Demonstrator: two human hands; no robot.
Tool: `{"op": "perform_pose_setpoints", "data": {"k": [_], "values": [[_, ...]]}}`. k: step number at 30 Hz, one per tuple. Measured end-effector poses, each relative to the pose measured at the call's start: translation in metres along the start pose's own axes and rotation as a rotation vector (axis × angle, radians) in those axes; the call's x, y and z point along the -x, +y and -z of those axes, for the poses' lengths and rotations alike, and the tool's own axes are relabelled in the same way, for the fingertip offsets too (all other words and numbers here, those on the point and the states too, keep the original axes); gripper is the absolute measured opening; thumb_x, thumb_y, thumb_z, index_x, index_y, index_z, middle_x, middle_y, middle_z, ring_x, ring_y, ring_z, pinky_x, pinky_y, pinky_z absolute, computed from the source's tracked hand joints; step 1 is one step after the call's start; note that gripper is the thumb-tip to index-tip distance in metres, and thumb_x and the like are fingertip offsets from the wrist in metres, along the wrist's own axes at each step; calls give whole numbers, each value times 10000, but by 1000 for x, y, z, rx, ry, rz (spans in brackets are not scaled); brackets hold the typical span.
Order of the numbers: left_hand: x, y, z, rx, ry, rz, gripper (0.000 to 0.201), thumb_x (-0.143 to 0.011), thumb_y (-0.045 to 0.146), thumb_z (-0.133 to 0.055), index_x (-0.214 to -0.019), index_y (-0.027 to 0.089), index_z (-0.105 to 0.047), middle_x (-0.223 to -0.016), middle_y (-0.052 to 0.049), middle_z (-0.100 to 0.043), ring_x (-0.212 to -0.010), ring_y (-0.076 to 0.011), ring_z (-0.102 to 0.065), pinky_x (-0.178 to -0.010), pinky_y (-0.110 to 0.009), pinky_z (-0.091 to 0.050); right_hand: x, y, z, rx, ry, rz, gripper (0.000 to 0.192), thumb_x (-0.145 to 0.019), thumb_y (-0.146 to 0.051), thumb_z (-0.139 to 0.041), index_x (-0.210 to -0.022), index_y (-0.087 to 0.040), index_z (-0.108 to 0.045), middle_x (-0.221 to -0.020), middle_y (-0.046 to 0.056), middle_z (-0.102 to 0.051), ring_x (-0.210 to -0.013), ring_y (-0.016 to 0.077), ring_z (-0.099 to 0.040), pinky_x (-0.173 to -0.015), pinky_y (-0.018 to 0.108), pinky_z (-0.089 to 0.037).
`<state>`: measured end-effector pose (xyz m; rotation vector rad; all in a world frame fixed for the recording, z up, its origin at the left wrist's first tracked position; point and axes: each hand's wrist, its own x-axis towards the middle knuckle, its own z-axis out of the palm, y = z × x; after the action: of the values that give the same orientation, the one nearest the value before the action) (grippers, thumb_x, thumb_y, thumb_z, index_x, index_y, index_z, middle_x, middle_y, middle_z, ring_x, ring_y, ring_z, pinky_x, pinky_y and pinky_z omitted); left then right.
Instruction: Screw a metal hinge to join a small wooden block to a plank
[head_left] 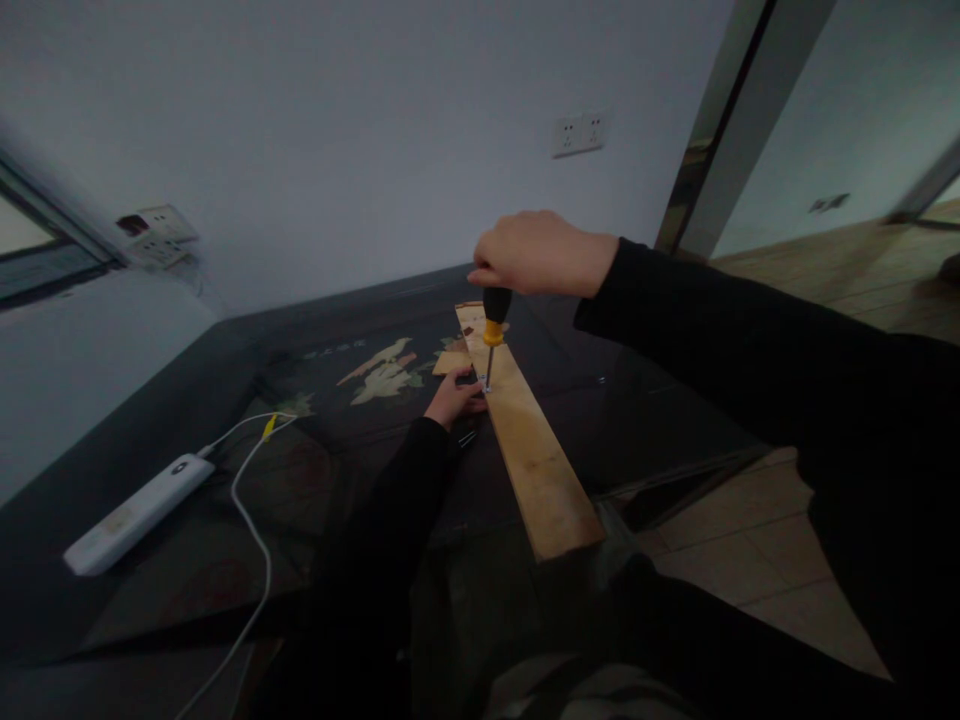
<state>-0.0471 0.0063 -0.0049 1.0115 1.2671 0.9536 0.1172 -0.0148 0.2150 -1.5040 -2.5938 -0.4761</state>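
Right fingers (487, 262) grip the screwdriver (493, 330), jutting below them — left fingers (472, 404) touch a metal fitting (487, 387), grip unclear — wooden plank (541, 455) alongside.

The board (536, 450) was of pale wood, smooth-looking, with a faint grain. The screwdriver (493, 333) had a plastic handle and a thin metal shaft. The tabletop (600, 420) looked smooth and slightly glossy. The white box (142, 515) seemed plastic, the sleeve (705, 320) was matt cloth, and the wall (375, 150) was matt.
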Motion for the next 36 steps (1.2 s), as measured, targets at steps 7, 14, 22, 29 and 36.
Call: {"op": "perform_pose_setpoints", "data": {"k": [7,14,22,29,36], "values": [[1,-1,0,4,-6,-2,524,-834,92,-629,-1307,150,-411,-799,-26,-664,-533,-108,-648,-589,-244,-578,-6,12,4,-99,-77,160,408,-830,-415,-595,-1125,-146,-676,-1024,119,-694,-911,232,-626,-707,307,-387],[0,0,0,3,18,14,617,-775,151,-720,-1322,157,-435,-885,-75,-689,-567,-126,-665,-619,-265,-585,1,2,2,-52,-60,107,387,-907,-375,-476,-1145,-141,-673,-1038,136,-694,-961,238,-617,-763,319,-380],[1,-1,0,-26,2,7,526,-847,113,-605,-1331,165,-403,-895,-70,-682,-562,-101,-654,-624,-251,-593,-3,-1,-8,-72,38,-5,515,-891,-525,-465,-1100,-107,-680,-999,167,-688,-930,263,-613,-723,320,-388],[0,-2,1,17,-2,4,541,-825,119,-648,-1308,163,-409,-871,-60,-676,-558,-112,-658,-634,-276,-594,-5,10,8,-191,-194,223,363,-828,-326,-614,-1137,-142,-666,-971,88,-698,-836,180,-613,-718,292,-376],[0,-1,-1,5,8,4,560,-808,132,-675,-1304,157,-416,-855,-51,-676,-549,-121,-660,-644,-294,-592,0,-3,-1,-59,-13,62,370,-891,-376,-504,-1126,-154,-684,-1052,148,-695,-976,262,-610,-739,321,-386]]}}
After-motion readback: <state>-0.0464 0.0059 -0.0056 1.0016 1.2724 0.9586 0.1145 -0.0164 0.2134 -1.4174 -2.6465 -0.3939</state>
